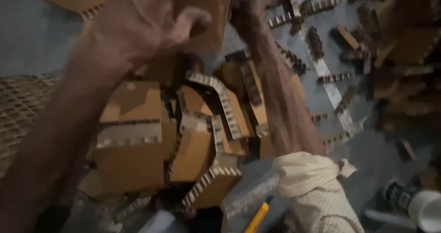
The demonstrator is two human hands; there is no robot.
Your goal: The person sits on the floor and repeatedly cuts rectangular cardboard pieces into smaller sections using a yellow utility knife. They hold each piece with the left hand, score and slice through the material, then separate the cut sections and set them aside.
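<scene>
Nearest the camera, below the cardboard heap (183, 141), lie a yellow-handled tool (258, 217) and a rolled pale sleeve (312, 178). Above the heap, the left hand (138, 26) curls its grip on a brown cardboard sheet (202, 12). Farther right, the right hand (255, 8) is blurred; I cannot tell its grip. Strips (321, 72) litter the floor beyond.

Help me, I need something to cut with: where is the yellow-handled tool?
In the head view, the yellow-handled tool lies at the bottom edge, centre-right, between the cardboard pile and the person's dotted white sleeve.
</scene>
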